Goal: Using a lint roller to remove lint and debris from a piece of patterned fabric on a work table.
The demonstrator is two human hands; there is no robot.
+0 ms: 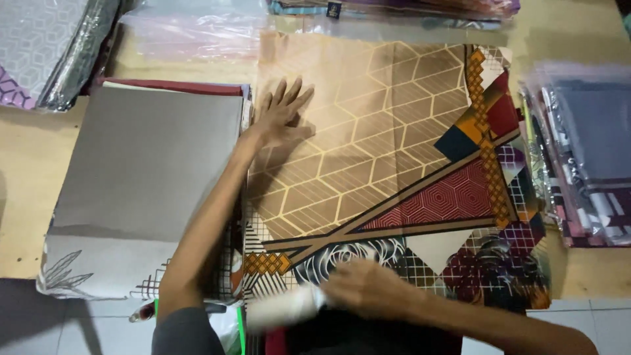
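A folded patterned cloth (394, 151), brown with gold hexagon lines and red, orange and dark geometric patches, lies flat on the wooden table (26, 171). My left hand (281, 112) rests flat on the cloth's upper left part, fingers spread, holding nothing. My right hand (371, 289) is blurred at the cloth's near edge and is closed around a white roll-shaped object (286, 307) that points left. What the white object is cannot be told through the blur.
A stack of folded fabric with a plain grey top (144, 164) lies left of the cloth. Plastic-wrapped fabric packs (585, 151) sit at the right edge, more packs (46, 46) at the upper left and clear bags (197, 26) along the back. Tiled floor (85, 329) shows below.
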